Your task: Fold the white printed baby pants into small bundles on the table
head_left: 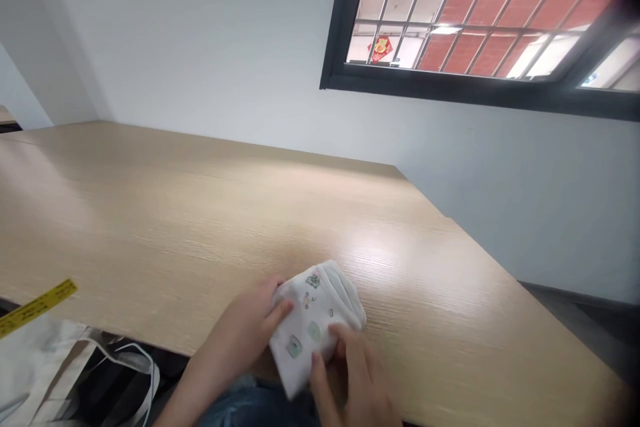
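Note:
A small folded white cloth with little printed pictures (315, 317) lies at the near edge of a light wooden table (210, 227). My left hand (245, 330) grips its left side, fingers curled over the top. My right hand (353, 377) holds its lower right corner, thumb and fingers pinched on the fabric. The cloth partly hangs over the table's edge toward my lap.
A yellow measuring tape (35, 307) pokes out at the lower left above a white bag with straps (65, 373). White walls meet behind the table, and a barred window (475, 20) sits at the upper right.

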